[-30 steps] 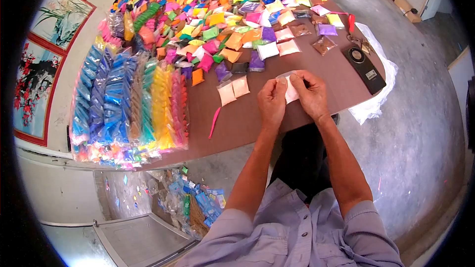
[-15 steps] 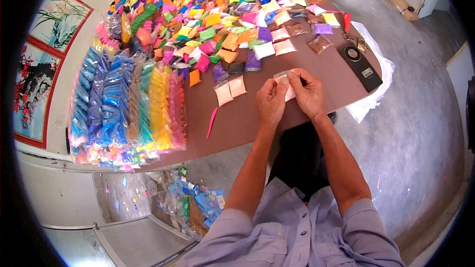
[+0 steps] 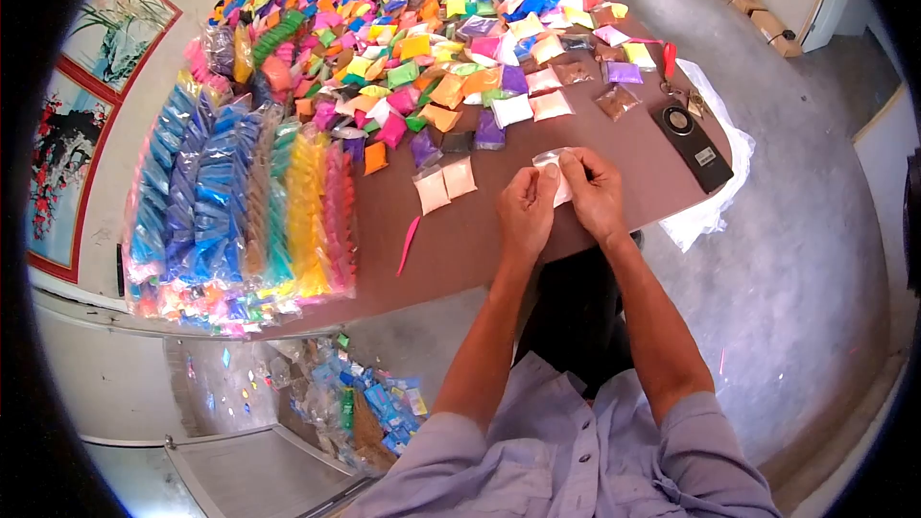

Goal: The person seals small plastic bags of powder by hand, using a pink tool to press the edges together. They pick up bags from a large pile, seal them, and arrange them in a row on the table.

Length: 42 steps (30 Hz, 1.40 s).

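Between my two hands is a small clear plastic packet (image 3: 560, 190) with pale, whitish-pink contents. My left hand (image 3: 527, 211) pinches its left side, and my right hand (image 3: 596, 194) pinches its right side near the top. Both thumbs press on the packet, and my fingers hide part of it. To the left of my hands, two pale peach packets (image 3: 446, 184) lie side by side on the brown table (image 3: 451, 249). A pink plastic strip or tool (image 3: 409, 246) rests below those packets.
A large heap of colourful packets (image 3: 384, 48) covers the table's far side. Bagged rows of coloured packets (image 3: 230, 201) stand at the left. At the right lie a black device (image 3: 693, 146) and keys (image 3: 697, 102). Wrappers (image 3: 374, 403) and a broom (image 3: 367, 432) are on the floor.
Both hands keep hold of the packet and have shifted only slightly, with the right fingers a little lower. The whole view has tilted slightly.
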Tool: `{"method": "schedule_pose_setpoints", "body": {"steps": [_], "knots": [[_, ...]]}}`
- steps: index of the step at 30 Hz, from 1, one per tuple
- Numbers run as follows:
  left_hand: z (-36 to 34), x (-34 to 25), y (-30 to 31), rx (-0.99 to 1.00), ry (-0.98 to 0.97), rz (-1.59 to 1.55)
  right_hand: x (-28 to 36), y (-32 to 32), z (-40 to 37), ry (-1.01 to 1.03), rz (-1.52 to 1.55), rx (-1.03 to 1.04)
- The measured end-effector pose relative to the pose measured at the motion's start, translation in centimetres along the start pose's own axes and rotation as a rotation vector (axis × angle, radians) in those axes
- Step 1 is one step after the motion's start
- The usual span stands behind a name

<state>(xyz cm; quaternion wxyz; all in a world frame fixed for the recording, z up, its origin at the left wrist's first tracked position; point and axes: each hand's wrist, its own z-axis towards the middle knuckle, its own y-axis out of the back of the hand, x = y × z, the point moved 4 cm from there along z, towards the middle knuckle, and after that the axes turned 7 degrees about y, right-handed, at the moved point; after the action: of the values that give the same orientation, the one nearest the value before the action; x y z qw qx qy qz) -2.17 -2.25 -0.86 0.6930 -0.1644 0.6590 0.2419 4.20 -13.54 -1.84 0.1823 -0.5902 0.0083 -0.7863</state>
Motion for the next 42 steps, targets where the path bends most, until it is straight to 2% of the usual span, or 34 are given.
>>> {"method": "schedule_pose_setpoints", "body": {"steps": [2, 4, 10, 16, 19, 23, 29, 32, 35, 37, 38, 42], "knots": [[-0.4, -0.6, 0.0, -0.017, 0.001, -0.044, -0.3, 0.1, 0.1, 0.02, 0.001, -0.036], [-0.6, -1.0, 0.0, 0.034, 0.012, 0.162, -0.3, 0.3, 0.3, 0.04, 0.005, -0.069], [-0.2, -0.1, 0.8, 0.006, -0.01, 0.125, 1.0, -0.9, 0.2, -0.005, -0.121, 0.024], [-0.6, -1.0, 0.9, 0.02, 0.036, 0.164, 1.0, -0.6, 0.1, -0.015, -0.234, 0.011], [-0.7, -1.0, 0.1, 0.005, -0.015, -0.007, 1.3, 0.0, 0.3, -0.035, -0.237, -0.05], [-0.4, 0.4, 0.3, 0.067, 0.001, -0.038, 1.8, -0.5, 0.1, -0.053, -0.256, -0.062], [-0.3, 0.5, 0.7, 0.103, 0.131, -0.117, 1.7, -0.8, 0.0, -0.034, -0.189, 0.007], [-0.3, -0.1, 0.4, 0.086, 0.06, -0.077, 1.0, -0.3, 0.0, -0.04, -0.145, 0.02], [0.3, -0.2, 0.6, -0.012, -0.001, -0.21, 0.8, -0.3, -0.1, -0.042, -0.115, 0.058], [0.9, 1.2, 1.2, 0.078, 0.165, -0.268, 0.8, -0.4, -0.1, -0.058, -0.082, 0.07], [1.1, 1.5, 1.3, 0.104, 0.166, -0.328, 0.9, -0.6, -0.1, -0.065, -0.088, 0.091], [1.1, 1.1, 2.3, 0.155, 0.179, -0.241, 1.3, -0.9, -0.2, -0.077, -0.076, 0.103]]}}
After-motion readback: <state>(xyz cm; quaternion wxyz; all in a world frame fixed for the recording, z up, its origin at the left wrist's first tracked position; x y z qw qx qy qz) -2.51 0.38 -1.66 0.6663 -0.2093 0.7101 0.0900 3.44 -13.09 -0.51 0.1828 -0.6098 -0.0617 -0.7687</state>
